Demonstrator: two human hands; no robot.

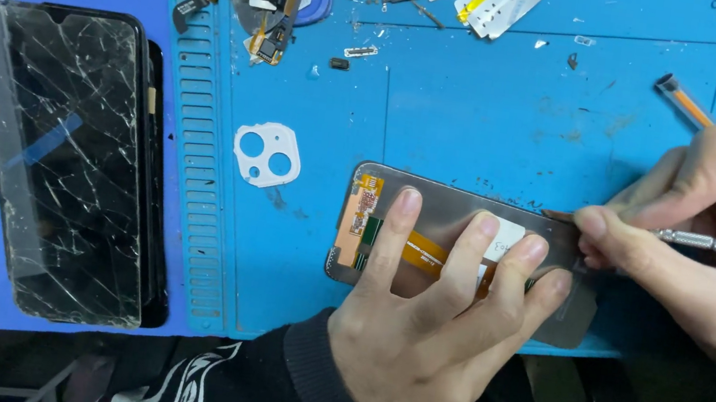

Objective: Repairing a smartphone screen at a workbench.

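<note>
- Pressing my left hand (424,330), fingers spread flat, on the grey screen panel (458,214) beneath them.
- My right hand (705,228) pinches metal tweezers (712,244), tip just beyond my thumb at the panel's edge.

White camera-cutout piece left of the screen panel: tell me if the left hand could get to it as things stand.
Probably yes. The left hand lies flat on the screen panel, and only bare blue mat separates it from the white camera-cutout piece; it would have to let go of the panel.
</note>
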